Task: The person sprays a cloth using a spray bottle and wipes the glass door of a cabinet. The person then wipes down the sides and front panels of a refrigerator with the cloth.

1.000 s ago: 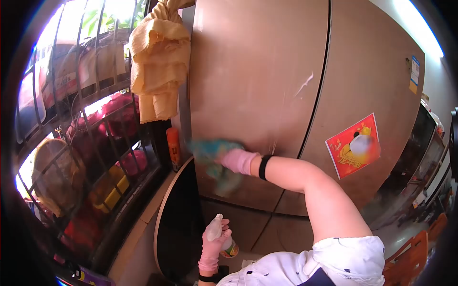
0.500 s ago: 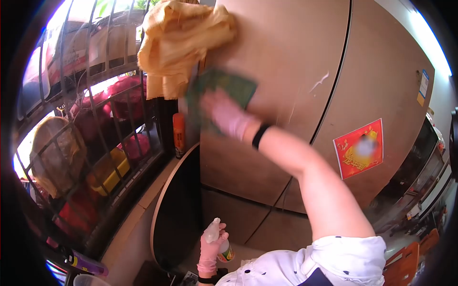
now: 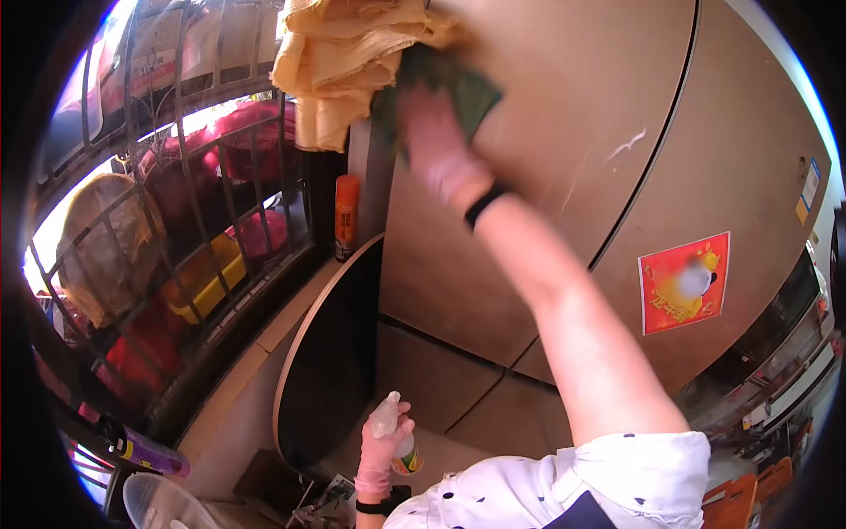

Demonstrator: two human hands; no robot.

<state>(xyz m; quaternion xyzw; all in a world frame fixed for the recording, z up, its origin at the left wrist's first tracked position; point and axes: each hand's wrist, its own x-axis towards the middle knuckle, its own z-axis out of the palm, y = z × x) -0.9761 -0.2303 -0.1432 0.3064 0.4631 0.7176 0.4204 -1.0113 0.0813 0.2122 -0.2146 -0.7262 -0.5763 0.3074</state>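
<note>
My right hand [image 3: 438, 145], in a pink glove with a black band at the wrist, presses a dark green cloth [image 3: 477, 99] against the upper left of a brown refrigerator door [image 3: 546, 115]. Hand and cloth are blurred. Low in the view, my left hand [image 3: 377, 454], also gloved in pink, is closed around a spray bottle [image 3: 407, 460] with a whitish nozzle top. A yellow-orange cloth [image 3: 339, 66] hangs at the top, just left of the green cloth and partly overlapping it.
A barred window [image 3: 185, 176] fills the left side. An orange can [image 3: 345, 216] stands on the sill beside a black round-edged board [image 3: 339, 370]. A purple can [image 3: 150, 450] and clear plastic tub [image 3: 163, 502] are lower left. A red poster [image 3: 670, 304] is on the right door.
My right hand and the green cloth have moved upward on the door, closer to the yellow-orange cloth. My left hand still holds the spray bottle low down. The view has shifted slightly.
</note>
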